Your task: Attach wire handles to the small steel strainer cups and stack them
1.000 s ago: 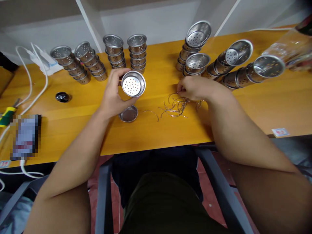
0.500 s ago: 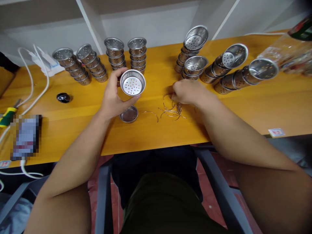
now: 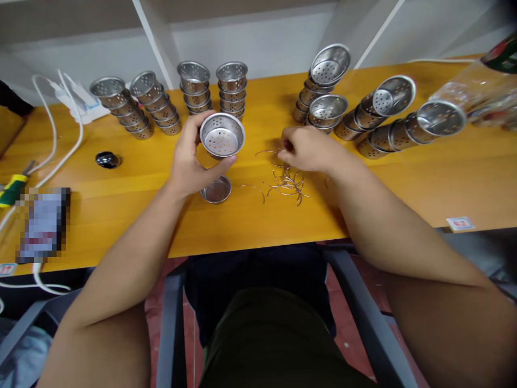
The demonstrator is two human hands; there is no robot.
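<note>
My left hand (image 3: 189, 156) is wrapped round a perforated metal cup (image 3: 223, 137), its mouth tilted toward me and its holed bottom showing. Just below it on the table lies a shallow round metal lid or dish (image 3: 216, 189). The fingers of my right hand (image 3: 301, 148) are pinched on a thin curved wire (image 3: 264, 152), which sticks out to the left. Under that hand lies a small heap of similar curved wires (image 3: 287, 183). One loose wire (image 3: 254, 188) rests between the heap and the shallow piece.
Leaning stacks of perforated cups stand at the back left (image 3: 137, 110) and back right (image 3: 398, 129). A black shiny object (image 3: 107, 159), a phone (image 3: 44, 223), a screwdriver (image 3: 14, 188) and white cables (image 3: 78, 129) lie at left. A clear plastic bottle (image 3: 476, 86) is at far right.
My right hand has lifted slightly from the heap, a curved wire now showing out of its fingertips. The cup in my left hand has tilted a little, showing more of its inner wall.
</note>
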